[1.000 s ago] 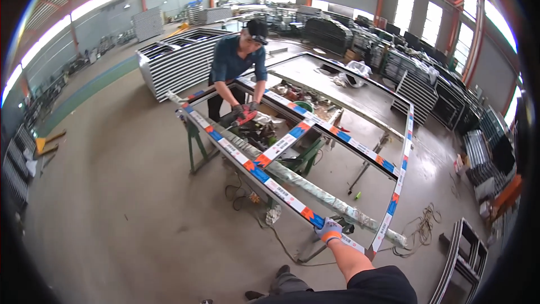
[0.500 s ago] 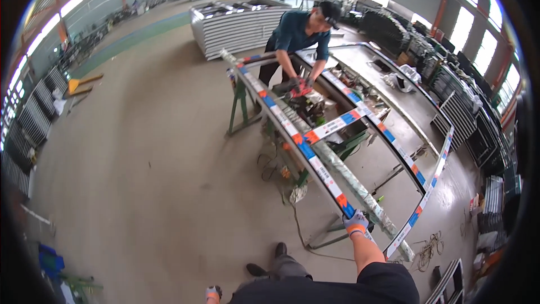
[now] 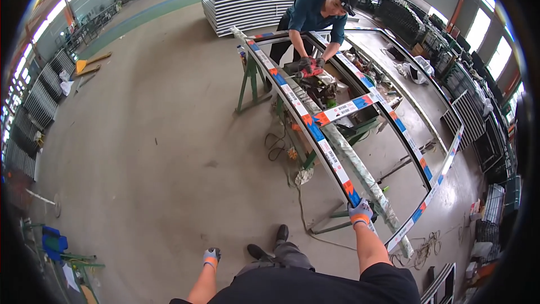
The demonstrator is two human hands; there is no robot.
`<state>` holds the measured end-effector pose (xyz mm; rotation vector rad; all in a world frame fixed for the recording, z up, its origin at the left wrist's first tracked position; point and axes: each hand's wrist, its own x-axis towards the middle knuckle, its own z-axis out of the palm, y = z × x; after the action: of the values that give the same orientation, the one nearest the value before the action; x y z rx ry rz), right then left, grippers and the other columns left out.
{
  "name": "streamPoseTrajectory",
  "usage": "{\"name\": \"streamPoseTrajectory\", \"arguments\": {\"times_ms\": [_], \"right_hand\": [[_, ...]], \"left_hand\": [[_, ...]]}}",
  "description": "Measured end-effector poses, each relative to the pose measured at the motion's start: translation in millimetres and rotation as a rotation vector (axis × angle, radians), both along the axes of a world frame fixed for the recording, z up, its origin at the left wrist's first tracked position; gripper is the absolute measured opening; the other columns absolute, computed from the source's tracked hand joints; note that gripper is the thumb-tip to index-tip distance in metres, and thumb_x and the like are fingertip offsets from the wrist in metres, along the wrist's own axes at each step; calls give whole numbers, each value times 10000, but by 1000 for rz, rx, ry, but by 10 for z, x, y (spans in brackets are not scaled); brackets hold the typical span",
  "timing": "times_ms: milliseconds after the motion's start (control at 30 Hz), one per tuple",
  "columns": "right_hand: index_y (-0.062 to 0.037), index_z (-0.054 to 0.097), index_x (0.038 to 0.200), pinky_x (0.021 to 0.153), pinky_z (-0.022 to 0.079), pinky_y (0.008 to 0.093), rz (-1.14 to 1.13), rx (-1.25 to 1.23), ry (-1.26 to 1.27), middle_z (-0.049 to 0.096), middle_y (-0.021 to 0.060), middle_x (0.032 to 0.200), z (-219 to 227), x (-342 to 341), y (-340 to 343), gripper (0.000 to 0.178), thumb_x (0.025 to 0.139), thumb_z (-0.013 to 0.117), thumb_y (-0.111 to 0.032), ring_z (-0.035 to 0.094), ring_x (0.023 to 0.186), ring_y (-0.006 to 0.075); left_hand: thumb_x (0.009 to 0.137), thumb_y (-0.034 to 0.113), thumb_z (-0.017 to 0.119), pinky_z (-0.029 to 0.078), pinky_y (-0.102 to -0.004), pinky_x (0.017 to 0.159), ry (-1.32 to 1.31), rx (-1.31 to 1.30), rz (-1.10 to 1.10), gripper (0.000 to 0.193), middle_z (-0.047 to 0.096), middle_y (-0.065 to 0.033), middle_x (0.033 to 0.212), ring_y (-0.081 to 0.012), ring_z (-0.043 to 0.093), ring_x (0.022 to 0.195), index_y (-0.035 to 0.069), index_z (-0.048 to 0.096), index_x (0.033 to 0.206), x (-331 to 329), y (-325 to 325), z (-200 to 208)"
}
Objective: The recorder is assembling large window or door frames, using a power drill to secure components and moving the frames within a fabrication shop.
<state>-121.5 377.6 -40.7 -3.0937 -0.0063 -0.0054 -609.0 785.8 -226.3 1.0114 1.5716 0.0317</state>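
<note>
My right hand [image 3: 360, 212], in a grey glove with an orange cuff, is closed round the near end of a long metal frame [image 3: 293, 99] wrapped in white, blue and orange film. The frame lies sloping away from me on green stands, with a crossbar between its long sides. My left hand [image 3: 211, 256], gloved the same way, hangs low over the floor left of my feet, fingers curled, with nothing visible in it. At the far end, a co-worker [image 3: 315, 14] bends over the frame, holding a red power tool [image 3: 310, 67] in dark-gloved hands.
A green trestle [image 3: 251, 84] supports the frame's far left side. A film-wrapped bar [image 3: 360, 166] runs beneath it. On the floor lie a cable [image 3: 302, 214] and a coil of cord [image 3: 426, 249]. Behind stands a stack of metal frames [image 3: 250, 5]; more stacked frames [image 3: 462, 115] line the right.
My left hand has risen further into view. My view has shifted, with the frame now further right. The right hand keeps its hold on the frame; the co-worker stays at its far end.
</note>
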Motion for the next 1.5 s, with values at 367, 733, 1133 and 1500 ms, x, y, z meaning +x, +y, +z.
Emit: {"name": "streamPoseTrajectory", "arguments": {"times_ms": [367, 733, 1133, 1500], "right_hand": [[-51, 634, 1029, 808, 530, 399, -3, 26, 1, 692, 164, 975, 3, 22, 3, 547, 758, 676, -524, 680, 911, 323], [-44, 617, 1062, 798, 533, 406, 5, 2, -28, 694, 172, 975, -85, 38, -65, 553, 768, 675, -509, 679, 905, 332], [-65, 612, 1090, 830, 518, 391, -10, 4, 23, 683, 150, 1006, -30, 30, -29, 554, 772, 670, -516, 671, 942, 309], [-70, 616, 1115, 833, 521, 395, 7, 27, 52, 685, 148, 1009, 22, 43, 15, 546, 786, 655, -504, 676, 935, 310]], "left_hand": [[765, 89, 649, 415, -311, 439, 50, -74, -12, 46, 616, -72, 618, -187, 563, 484, 54, 675, 752, -137, -246, -76], [775, 100, 639, 421, -318, 447, -31, -85, 34, 53, 604, -60, 614, -186, 573, 501, 65, 661, 742, -141, -253, -105], [801, 140, 645, 393, -314, 406, 25, -37, -89, 82, 649, -94, 661, -198, 566, 466, 69, 680, 820, 152, -117, -183], [787, 163, 645, 450, -340, 471, 17, -108, -15, 143, 671, -87, 660, -204, 615, 523, 35, 707, 784, 9, -165, -282]]}}
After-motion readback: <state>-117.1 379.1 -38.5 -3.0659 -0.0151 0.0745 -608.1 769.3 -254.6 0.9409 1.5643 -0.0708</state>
